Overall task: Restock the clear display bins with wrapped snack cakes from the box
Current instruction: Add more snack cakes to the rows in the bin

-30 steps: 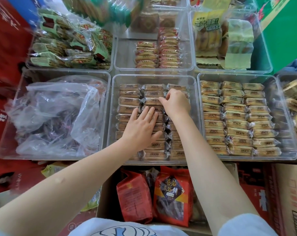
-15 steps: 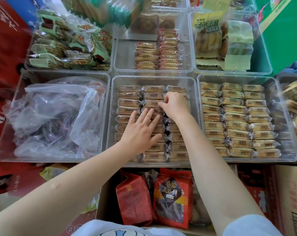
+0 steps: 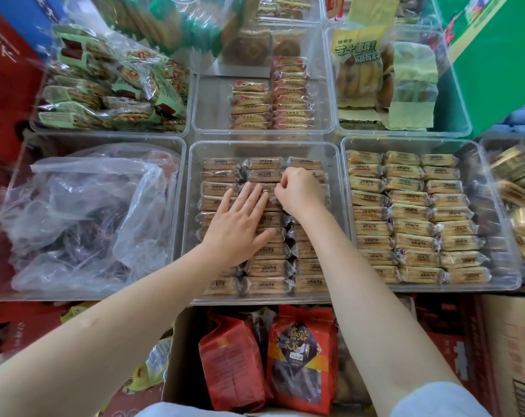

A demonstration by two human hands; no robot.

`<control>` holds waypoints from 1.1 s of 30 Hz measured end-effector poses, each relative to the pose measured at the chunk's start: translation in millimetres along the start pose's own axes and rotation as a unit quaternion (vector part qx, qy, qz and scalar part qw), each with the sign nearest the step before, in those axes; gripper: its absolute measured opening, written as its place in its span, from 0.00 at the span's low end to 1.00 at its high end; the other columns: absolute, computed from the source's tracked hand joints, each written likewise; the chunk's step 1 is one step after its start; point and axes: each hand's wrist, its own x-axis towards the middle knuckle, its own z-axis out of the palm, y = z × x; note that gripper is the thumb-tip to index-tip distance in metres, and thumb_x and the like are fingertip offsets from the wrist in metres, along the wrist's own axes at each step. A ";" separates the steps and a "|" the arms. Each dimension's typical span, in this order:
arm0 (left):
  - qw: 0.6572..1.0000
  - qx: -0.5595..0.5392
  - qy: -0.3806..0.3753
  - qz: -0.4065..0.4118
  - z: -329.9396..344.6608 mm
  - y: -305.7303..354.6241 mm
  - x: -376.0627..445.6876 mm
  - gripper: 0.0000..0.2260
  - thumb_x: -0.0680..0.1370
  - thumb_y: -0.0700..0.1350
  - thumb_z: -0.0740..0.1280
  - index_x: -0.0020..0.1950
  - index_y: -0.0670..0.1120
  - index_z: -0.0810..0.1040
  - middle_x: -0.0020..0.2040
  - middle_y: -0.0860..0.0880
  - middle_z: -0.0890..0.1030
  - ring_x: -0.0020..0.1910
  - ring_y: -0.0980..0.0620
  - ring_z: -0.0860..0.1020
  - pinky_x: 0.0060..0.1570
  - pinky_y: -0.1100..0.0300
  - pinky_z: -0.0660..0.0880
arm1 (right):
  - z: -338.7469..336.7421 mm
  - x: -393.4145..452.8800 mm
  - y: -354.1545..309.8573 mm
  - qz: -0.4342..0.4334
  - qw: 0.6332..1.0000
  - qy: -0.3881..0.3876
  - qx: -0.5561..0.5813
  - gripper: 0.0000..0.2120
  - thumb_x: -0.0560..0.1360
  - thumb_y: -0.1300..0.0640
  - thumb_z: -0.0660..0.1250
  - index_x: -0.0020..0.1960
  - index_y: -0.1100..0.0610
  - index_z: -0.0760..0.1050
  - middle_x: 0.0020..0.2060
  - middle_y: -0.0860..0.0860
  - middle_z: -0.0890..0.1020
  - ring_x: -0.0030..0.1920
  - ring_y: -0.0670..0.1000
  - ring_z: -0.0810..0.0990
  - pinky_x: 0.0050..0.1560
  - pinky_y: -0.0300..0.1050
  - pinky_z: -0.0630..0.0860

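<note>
A clear middle bin (image 3: 192,212) holds three rows of brown wrapped snack cakes (image 3: 265,267). My left hand (image 3: 240,224) lies flat on the left and middle rows, fingers spread, pressing on the cakes. My right hand (image 3: 299,192) is curled, its fingertips pinching the wrapper of a cake in the middle row near the bin's far end. Below the bin an open cardboard box (image 3: 177,356) holds red snack bags (image 3: 300,359).
To the right, a bin (image 3: 345,212) holds neat rows of yellow wrapped cakes (image 3: 405,218). The left bin (image 3: 177,212) contains a crumpled clear plastic bag (image 3: 75,212). Behind stand more bins with green-wrapped snacks (image 3: 105,94) and red-wrapped cakes (image 3: 270,100). A brown carton (image 3: 514,356) sits lower right.
My left hand has slid a little farther into the bin over the cakes. My right hand has shifted slightly left, pinching at the middle row.
</note>
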 end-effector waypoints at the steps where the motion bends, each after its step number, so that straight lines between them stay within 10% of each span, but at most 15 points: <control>1: 1.000 -0.005 0.005 0.002 1.4 -1.1 -0.3 0.35 0.81 0.67 0.41 0.83 0.49 0.41 0.83 0.50 0.40 0.80 0.50 0.35 0.79 0.45 0.37 | 0.3 -0.4 0.6 0.002 1.000 0.005 0.014 0.05 0.78 0.55 0.65 0.46 0.56 0.76 0.46 0.52 0.80 0.44 0.54 0.78 0.38 0.45 0.69; 6: 1.000 -0.013 0.013 0.016 8.7 -4.7 -1.2 0.34 0.79 0.68 0.37 0.82 0.54 0.39 0.82 0.51 0.40 0.80 0.51 0.35 0.79 0.44 0.37 | -6.1 5.2 -0.1 -0.010 0.995 0.061 0.084 0.08 0.80 0.52 0.63 0.53 0.56 0.74 0.46 0.52 0.80 0.44 0.54 0.78 0.39 0.47 0.73; 13: 0.999 -0.036 0.018 0.017 13.4 -4.9 2.3 0.34 0.81 0.68 0.41 0.83 0.54 0.42 0.83 0.50 0.41 0.81 0.50 0.36 0.79 0.44 0.39 | -14.4 19.3 -10.0 -0.008 0.990 -0.003 -0.139 0.20 0.81 0.42 0.62 0.63 0.56 0.76 0.59 0.55 0.77 0.55 0.58 0.80 0.43 0.47 0.69; 25: 0.998 -0.054 0.019 0.034 12.2 -7.2 0.4 0.35 0.80 0.69 0.42 0.83 0.54 0.43 0.82 0.52 0.41 0.80 0.52 0.35 0.78 0.45 0.36 | -21.3 31.5 -8.1 0.028 0.998 -0.038 0.039 0.10 0.78 0.51 0.69 0.48 0.55 0.86 0.45 0.50 0.86 0.47 0.52 0.82 0.48 0.47 0.78; 33: 0.997 -0.021 0.063 0.037 3.1 -8.9 5.0 0.33 0.82 0.65 0.42 0.83 0.49 0.44 0.83 0.48 0.40 0.80 0.50 0.35 0.78 0.45 0.36 | -8.8 32.2 -11.9 0.041 0.998 -0.008 -0.049 0.09 0.80 0.51 0.67 0.49 0.55 0.83 0.45 0.53 0.84 0.45 0.56 0.82 0.42 0.46 0.76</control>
